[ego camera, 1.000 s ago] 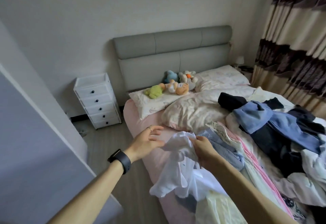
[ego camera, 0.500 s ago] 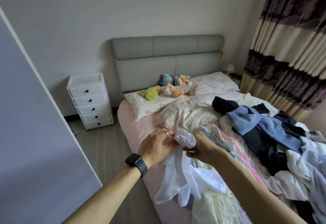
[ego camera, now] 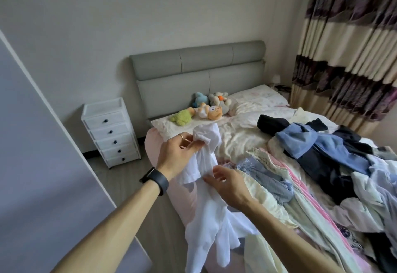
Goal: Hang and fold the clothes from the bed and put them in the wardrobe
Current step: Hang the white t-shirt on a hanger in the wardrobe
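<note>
White garment (ego camera: 206,214) lifted over bed (ego camera: 247,141) edge; no writing readable. Left hand (ego camera: 175,157) pinches bunched top. Right hand (ego camera: 227,183), fingers loosely spread, touches fabric lower down.

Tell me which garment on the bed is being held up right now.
The white garment: the left hand grips its bunched top and the right hand touches it lower down. The blue garment and the other clothes lie untouched on the bed.
</note>
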Available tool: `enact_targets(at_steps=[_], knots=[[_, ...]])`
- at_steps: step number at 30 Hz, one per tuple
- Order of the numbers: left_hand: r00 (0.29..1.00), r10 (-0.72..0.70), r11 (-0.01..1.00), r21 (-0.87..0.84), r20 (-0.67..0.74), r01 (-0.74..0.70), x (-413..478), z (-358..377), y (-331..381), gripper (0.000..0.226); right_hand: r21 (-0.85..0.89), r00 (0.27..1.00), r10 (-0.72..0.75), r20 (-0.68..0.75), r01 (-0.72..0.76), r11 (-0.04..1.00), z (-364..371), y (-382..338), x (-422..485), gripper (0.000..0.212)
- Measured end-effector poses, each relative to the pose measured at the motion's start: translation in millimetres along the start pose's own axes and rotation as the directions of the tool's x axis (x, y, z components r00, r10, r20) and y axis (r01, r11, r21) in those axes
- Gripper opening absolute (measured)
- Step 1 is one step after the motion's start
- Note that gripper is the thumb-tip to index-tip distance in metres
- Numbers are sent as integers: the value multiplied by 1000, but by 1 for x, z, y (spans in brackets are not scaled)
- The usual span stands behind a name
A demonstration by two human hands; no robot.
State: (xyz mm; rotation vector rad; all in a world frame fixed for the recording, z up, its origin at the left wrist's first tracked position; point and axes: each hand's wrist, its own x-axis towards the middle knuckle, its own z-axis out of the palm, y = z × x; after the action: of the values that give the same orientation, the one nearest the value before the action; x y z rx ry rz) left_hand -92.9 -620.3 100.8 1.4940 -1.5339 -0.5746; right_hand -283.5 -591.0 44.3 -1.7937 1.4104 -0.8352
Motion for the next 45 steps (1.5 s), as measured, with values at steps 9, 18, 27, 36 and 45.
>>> enact_targets(at_steps=[9, 18, 27, 36, 45], knots=[[999, 13, 997, 75, -50, -9, -60, -7, -36, 44, 387, 973, 229, 41, -227, 894, -9, -48, 42, 21], [989, 31, 941, 339, -144, 20, -90, 12, -38, 57, 620, 900, 328, 288, -436, 652, 11, -79, 50, 16], [959, -207, 978, -79, -194, 195, -83, -44, -41, 9, 372, 946, 29, 322, -155, 915, 13, -62, 54, 6], [871, -466, 868, -270, -158, 416, -98, -113, -27, 17, 31, 705, -157, 692, 188, 982, 70, -36, 72, 41], [590, -592, 737, -71, -549, 672, -236, -151, -25, 22, 345, 631, -413, 657, 236, 909, 141, -87, 68, 53]])
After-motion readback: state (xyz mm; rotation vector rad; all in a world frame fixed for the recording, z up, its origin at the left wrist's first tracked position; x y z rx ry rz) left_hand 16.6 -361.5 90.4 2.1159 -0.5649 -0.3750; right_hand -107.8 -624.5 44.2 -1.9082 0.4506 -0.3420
